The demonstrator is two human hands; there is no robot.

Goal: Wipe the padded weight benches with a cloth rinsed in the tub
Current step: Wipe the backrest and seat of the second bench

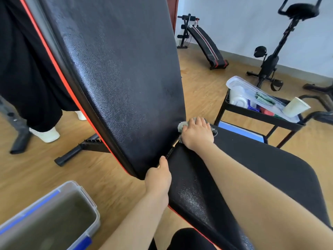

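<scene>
Our right hand (pixel 197 132) presses flat on a crumpled grey-white cloth (pixel 182 125), palm down with fingers spread over it, so the cloth is pinned under the hand rather than gripped in a fist. The cloth sits at the far edge of the hinge gap where the tilted black textured vinyl backrest pad with its red edge stripe (pixel 119 78) meets the black padded seat (pixel 243 168); bits of cloth stick out on both sides of our fingers.

Nearer to us than that press, our left hand (pixel 158 179) clasps the lower corner of the backrest pad, thumb lying along the gap and pointing toward the cloth.

Below and to the left of the left hand, a clear plastic tub with blue clips holding murky water (pixel 54 217) stands on the wooden floor (pixel 201 82). Beyond the right hand, a black metal cart (pixel 259 112) carries a clear plastic box and a white paper cup (pixel 295 106). Left of the backrest stands a person in black trousers and white shoes (pixel 45 134).
</scene>
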